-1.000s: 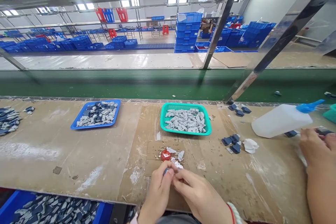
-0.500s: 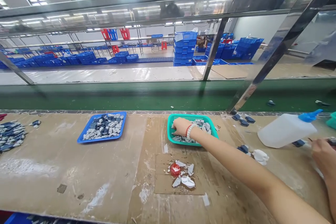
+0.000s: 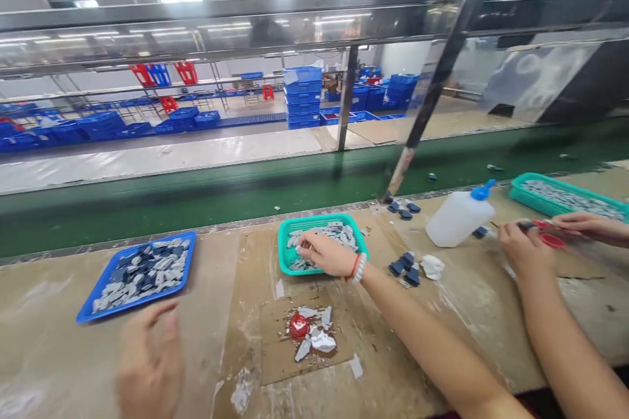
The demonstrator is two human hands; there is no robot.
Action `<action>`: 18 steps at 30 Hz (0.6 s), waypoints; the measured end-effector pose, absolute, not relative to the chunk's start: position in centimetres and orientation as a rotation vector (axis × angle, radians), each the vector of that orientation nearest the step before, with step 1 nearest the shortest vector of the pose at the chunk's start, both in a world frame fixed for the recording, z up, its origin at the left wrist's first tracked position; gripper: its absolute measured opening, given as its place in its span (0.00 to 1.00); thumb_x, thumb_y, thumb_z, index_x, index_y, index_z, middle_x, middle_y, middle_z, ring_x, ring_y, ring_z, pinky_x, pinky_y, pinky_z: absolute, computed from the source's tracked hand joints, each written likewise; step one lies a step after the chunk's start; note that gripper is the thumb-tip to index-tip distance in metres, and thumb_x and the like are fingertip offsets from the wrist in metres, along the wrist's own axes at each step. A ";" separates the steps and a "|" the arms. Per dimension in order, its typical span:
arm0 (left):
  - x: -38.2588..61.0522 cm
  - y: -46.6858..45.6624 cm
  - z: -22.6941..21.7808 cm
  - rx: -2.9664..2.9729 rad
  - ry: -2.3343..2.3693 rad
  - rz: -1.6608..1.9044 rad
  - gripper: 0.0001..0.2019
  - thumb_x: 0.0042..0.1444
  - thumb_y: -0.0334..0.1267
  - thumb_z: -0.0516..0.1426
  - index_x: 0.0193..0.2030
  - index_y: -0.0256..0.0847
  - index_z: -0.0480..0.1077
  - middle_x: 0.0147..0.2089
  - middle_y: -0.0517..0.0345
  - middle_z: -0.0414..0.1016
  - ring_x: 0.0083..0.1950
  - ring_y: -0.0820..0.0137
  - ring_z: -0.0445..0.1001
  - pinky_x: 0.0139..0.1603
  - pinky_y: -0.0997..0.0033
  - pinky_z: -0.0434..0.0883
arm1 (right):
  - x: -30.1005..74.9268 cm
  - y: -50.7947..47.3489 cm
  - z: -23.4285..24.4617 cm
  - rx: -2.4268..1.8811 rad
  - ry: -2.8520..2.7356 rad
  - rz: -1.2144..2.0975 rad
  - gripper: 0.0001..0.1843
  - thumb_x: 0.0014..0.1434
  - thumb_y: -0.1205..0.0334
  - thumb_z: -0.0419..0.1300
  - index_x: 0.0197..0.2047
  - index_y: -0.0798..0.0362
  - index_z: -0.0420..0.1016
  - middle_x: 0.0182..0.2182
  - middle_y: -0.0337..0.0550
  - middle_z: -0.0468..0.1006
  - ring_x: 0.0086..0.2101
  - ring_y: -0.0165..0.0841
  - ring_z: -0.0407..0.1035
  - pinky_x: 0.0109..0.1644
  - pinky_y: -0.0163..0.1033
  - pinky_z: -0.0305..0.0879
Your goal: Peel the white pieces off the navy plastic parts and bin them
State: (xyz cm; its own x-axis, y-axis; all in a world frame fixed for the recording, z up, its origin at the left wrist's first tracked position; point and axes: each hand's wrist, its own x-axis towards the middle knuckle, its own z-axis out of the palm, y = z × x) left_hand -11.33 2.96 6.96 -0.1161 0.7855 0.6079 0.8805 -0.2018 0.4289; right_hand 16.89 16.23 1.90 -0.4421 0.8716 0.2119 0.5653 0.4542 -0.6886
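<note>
My right hand (image 3: 324,254), with a beaded bracelet at the wrist, reaches into a green basket (image 3: 281,245) of small grey plastic pieces (image 3: 339,232). Its thumb and fingers are pinched together near the basket's left side; what is between them is too small to make out. Blurred by motion, my left hand (image 3: 150,366) is over the table just below a blue tray (image 3: 86,315), its thumb and forefinger apart with nothing seen between them. The tray holds dark blue and grey pieces (image 3: 147,272). A red cap (image 3: 299,326) with white stuff in it lies on cardboard among white scraps (image 3: 323,341).
To the right stand a white squeeze bottle (image 3: 457,219) with a blue nozzle, dark blue pieces (image 3: 405,268) and a crumpled white wad (image 3: 432,267). A co-worker's hands (image 3: 528,249) work beside another green basket (image 3: 570,200). A green belt (image 3: 221,200) runs behind.
The view has swung right, so the trays sit further left. My left hand has come into view at the lower left. My right hand is still in the green basket, fingers now pinched.
</note>
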 end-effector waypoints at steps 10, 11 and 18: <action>18.7 18.3 5.5 -3.055 -0.079 -0.096 0.13 0.61 0.27 0.52 0.48 0.45 0.71 0.50 0.49 0.71 0.54 0.63 0.67 0.47 0.64 0.64 | 24.7 3.8 -4.1 -1.457 -1.903 0.493 0.08 0.62 0.65 0.56 0.35 0.51 0.76 0.31 0.44 0.75 0.32 0.36 0.73 0.34 0.38 0.70; 20.6 18.8 4.5 -3.052 -0.012 -0.048 0.12 0.60 0.27 0.53 0.47 0.44 0.72 0.49 0.49 0.72 0.53 0.63 0.67 0.46 0.65 0.65 | 25.0 3.3 -4.7 -1.465 -1.923 0.422 0.07 0.61 0.65 0.56 0.35 0.50 0.76 0.30 0.44 0.75 0.31 0.36 0.73 0.31 0.38 0.71; 25.2 21.6 0.7 -3.040 0.103 0.176 0.04 0.59 0.31 0.57 0.41 0.35 0.71 0.43 0.54 0.73 0.47 0.65 0.71 0.48 0.60 0.70 | 25.9 2.2 -5.7 -1.429 -2.019 0.144 0.11 0.62 0.67 0.55 0.42 0.44 0.76 0.33 0.44 0.76 0.29 0.36 0.74 0.28 0.39 0.73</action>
